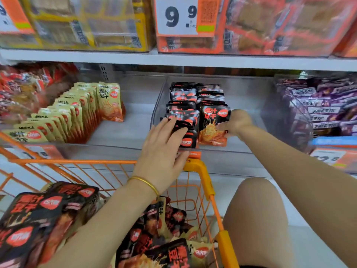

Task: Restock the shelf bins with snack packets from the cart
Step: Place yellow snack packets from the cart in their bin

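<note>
A clear shelf bin (157, 105) holds two rows of black-and-orange snack packets (183, 105). My left hand (164, 144) lies with straight fingers over the front of the left row, pressing those packets. My right hand (234, 122) grips the edge of the front packet (212, 124) of the right row, which stands upright. The orange cart (202, 171) below me holds more black packets (46, 215) and some tan ones.
Left of the bin a row of tan packets (77, 111) stands on the shelf. Purple packets (318, 109) fill the bin at the right. Boxed goods and a 9.9 price card (177, 15) sit on the shelf above. My knee (257, 209) is beside the cart.
</note>
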Demonstrator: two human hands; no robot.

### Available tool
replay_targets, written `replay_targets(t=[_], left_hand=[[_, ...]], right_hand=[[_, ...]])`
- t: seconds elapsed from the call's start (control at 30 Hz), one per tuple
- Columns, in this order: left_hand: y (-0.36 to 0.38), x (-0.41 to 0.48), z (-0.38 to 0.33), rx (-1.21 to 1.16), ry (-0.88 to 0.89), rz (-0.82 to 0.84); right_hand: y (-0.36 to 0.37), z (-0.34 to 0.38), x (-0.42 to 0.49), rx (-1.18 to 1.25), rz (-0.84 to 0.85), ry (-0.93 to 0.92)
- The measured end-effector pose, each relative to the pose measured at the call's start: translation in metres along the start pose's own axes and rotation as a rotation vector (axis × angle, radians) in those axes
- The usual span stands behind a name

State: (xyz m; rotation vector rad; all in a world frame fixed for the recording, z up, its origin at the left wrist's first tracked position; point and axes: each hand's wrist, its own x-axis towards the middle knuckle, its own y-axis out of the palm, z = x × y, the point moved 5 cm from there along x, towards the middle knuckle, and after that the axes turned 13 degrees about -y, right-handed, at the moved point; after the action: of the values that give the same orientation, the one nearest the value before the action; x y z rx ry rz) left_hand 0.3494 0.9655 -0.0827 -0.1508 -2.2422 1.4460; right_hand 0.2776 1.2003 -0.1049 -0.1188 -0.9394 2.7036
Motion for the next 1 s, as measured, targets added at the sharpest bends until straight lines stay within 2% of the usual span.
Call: replay_targets(t=[0.13,0.33,0.53,0.7,0.83,0.9,1.0], left_hand=[[-0.001,-0.003,0.002,-0.008,0.011,-0.016],[-0.003,-0.005,0.005,-0.043,0.022,-0.027],[-0.017,-0.017,0.01,-0.078,0.041,-0.043],[-0.033,-0.035,0.014,-0.092,0.064,-0.089],[-0.04,-0.05,0.023,-0.082,0.07,-0.113],[-0.042,-0.052,0.025,-0.078,0.067,-0.105],[-0.041,-0.053,0.03,-0.11,0.062,-0.024]], right_hand=[[0.006,0.001,0.0,-0.225,-0.029,-0.072],[0.01,-0.002,0.004,-0.367,-0.007,-0.113],[0.017,-0.013,0.003,-0.161,0.031,0.056],[0.006,-0.023,0.01,-0.149,-0.042,0.05],[-0.005,-0.014,-0.005,-0.009,-0.055,0.044],[-0.012,0.001,-0.019,-0.07,-0.118,-0.03],[-0.017,0.05,-0.063,-0.174,-0.208,-0.329]])
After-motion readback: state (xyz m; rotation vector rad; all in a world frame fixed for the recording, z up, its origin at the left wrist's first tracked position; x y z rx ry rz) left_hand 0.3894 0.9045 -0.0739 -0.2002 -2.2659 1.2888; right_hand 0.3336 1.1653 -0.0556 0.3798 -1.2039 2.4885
